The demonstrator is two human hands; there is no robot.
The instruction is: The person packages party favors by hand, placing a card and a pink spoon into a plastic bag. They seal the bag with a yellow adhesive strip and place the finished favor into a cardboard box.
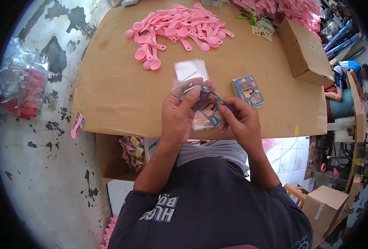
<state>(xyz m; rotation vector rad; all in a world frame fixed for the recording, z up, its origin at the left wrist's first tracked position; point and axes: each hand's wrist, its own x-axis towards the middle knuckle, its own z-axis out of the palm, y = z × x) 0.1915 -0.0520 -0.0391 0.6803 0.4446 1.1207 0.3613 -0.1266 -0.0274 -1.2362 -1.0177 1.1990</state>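
Above the table's near edge, my right hand (242, 120) is closed on a blue printed card (210, 108), thumb on its face and fingers behind. My left hand (179, 110) pinches a small clear plastic bag (188, 86) at the card's upper left edge; the film overlaps the card there. Just behind my left hand lies a stack of clear bags (191, 69), partly covered by the fingers. More clear film (202, 123) shows below the card. To the right of my right hand sits a stack of matching blue cards (249, 91).
A heap of pink plastic spoons (179, 27) covers the table's far middle. A cardboard box (304, 52) stands at the right edge. At the left corner is a carded pink spoon (77, 125). Bagged goods (22, 79) lie far left. Another person (350, 74) is at far right.
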